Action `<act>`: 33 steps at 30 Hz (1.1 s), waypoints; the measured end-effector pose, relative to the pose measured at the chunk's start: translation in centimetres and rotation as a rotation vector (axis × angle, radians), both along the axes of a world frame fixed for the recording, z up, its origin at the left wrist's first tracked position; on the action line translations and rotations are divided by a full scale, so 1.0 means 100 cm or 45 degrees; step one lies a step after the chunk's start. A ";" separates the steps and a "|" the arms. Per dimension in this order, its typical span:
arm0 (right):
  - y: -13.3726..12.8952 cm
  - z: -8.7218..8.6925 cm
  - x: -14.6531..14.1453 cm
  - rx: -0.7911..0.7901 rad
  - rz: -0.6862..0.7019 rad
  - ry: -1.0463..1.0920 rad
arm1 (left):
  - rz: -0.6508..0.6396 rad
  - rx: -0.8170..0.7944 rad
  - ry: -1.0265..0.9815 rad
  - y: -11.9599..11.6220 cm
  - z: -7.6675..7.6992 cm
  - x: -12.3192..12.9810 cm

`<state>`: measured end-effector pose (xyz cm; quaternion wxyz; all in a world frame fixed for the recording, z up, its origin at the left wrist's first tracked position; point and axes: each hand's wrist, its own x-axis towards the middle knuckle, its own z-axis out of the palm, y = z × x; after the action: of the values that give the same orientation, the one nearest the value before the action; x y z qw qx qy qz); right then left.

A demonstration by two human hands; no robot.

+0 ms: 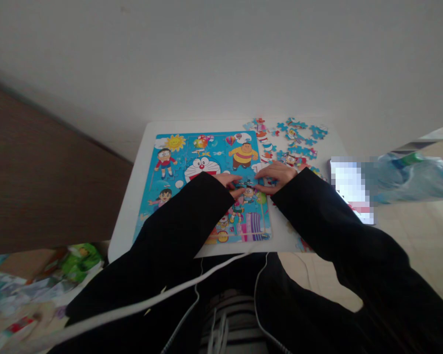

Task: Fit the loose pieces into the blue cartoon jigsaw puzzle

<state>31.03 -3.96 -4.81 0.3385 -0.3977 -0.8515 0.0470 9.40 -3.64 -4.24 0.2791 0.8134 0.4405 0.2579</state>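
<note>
A colourful cartoon jigsaw puzzle [175, 184] lies flat on a small white table, mostly filled with pieces. Over its right half, my left hand [229, 181] and my right hand [276, 176] face each other, thumbs and forefingers closed in on a small blue puzzle piece [247, 182] between them. The fingertips are small and dim, so the exact grip is hard to see. Just past my right hand, loose puzzle pieces [295, 140] lie scattered on the table. My left sleeve hides the lower middle of the puzzle.
The white table [131, 196] stands against a pale wall [206, 64]. At its right edge is a phone [349, 189] with a lit, pixelated screen; beyond it sits a clear plastic bag [409, 177]. A brown wooden panel [51, 167] rises at left, with a green bag [81, 260] below.
</note>
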 end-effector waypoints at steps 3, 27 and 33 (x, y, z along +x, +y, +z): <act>0.000 -0.001 0.000 0.033 0.000 0.007 | 0.077 -0.195 -0.181 -0.006 -0.003 0.001; 0.004 -0.009 0.003 0.057 -0.023 0.009 | -0.342 0.801 -0.297 0.032 -0.042 0.005; 0.006 -0.012 0.005 -0.009 -0.009 -0.011 | -0.347 0.592 -0.167 0.026 -0.027 0.003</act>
<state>31.50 -3.38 -6.03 0.3334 -0.4023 -0.8514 0.0469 9.73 -1.08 -6.99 0.1449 0.8890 0.2370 0.3641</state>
